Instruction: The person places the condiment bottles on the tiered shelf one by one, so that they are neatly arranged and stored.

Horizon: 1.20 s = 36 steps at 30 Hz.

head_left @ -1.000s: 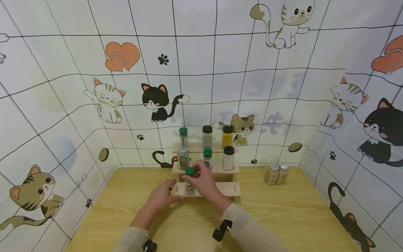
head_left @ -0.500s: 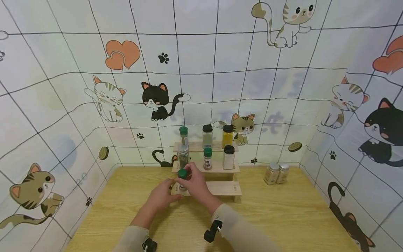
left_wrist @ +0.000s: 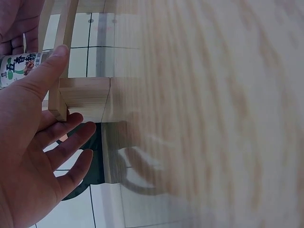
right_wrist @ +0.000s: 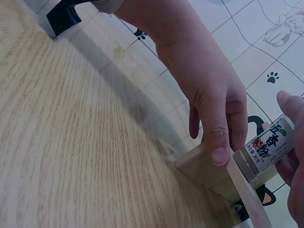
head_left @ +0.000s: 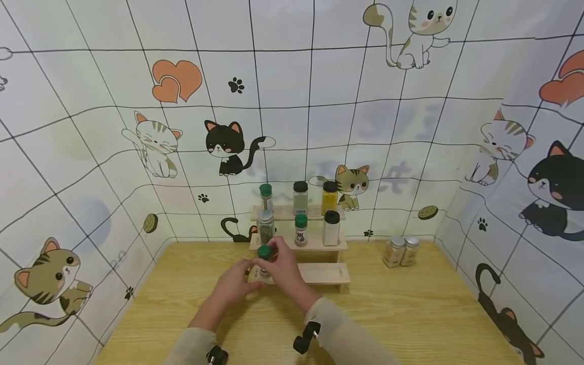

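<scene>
A small spice jar (head_left: pixel 264 252) with a green cap stands at the left end of the lowest step of a wooden spice rack (head_left: pixel 323 274). My right hand (head_left: pixel 286 266) holds it between thumb and fingers near the cap. Its label, with Chinese characters, shows on the spice jar (right_wrist: pixel 268 145) in the right wrist view; the jar's base meets the board. My left hand (head_left: pixel 231 284) grips the left end of that same step. In the left wrist view, the thumb (left_wrist: pixel 58 53) presses the board's edge, while the other fingers spread below and behind.
On the middle step stand a grey-capped jar (head_left: pixel 266 228), a green-capped jar (head_left: pixel 300 230) and a black-capped white jar (head_left: pixel 331 229). Three more jars line the top step, one a yellow jar (head_left: pixel 329 198). Two clear jars (head_left: pixel 394 252) sit on the wooden table (head_left: pixel 410 314) at right.
My right hand has slid the green-capped spice jar leftward along the lowest step, close to my left hand. Over the last half second both hands are nearly still.
</scene>
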Tool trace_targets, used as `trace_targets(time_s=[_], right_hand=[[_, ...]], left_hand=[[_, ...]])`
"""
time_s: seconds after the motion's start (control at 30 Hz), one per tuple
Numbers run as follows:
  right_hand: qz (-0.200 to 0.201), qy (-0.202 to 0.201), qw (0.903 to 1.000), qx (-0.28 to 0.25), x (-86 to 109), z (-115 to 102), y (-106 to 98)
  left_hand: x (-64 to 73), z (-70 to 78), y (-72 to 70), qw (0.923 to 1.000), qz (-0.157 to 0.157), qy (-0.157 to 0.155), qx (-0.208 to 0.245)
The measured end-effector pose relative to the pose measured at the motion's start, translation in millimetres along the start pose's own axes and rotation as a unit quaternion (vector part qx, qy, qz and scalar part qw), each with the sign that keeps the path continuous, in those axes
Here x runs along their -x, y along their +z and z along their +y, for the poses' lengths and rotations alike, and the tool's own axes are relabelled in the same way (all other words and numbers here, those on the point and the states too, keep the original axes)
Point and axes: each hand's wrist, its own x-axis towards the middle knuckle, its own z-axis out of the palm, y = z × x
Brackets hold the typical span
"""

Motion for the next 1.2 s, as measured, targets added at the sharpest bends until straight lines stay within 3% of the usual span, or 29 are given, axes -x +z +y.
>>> trace_targets(time_s=[0.37, 0.57, 0.77, 1.2], right_hand=[[0.009, -0.003, 0.9997, 0.021, 6.5, -2, -3], [0.030, -0.005, 0.9989, 0.035, 17.6, -7, -22], [0.044, -0.029, 0.9967, 0.061, 30.5, 1, -65], [0.101, -0.010, 0.9846, 0.142, 59.6, 31, -197]], left_hand=[[-3.1, -4.1, 3.3, 0.9999, -0.002, 0.007, -0.014], [-4.9, -4.9, 4.1, 0.9999, -0.005, 0.003, -0.008], [-5.5, -5.7, 4.6, 1.0000, -0.004, -0.002, -0.006], [-6.4, -4.9, 5.3, 0.9999, -0.008, -0.009, -0.011]])
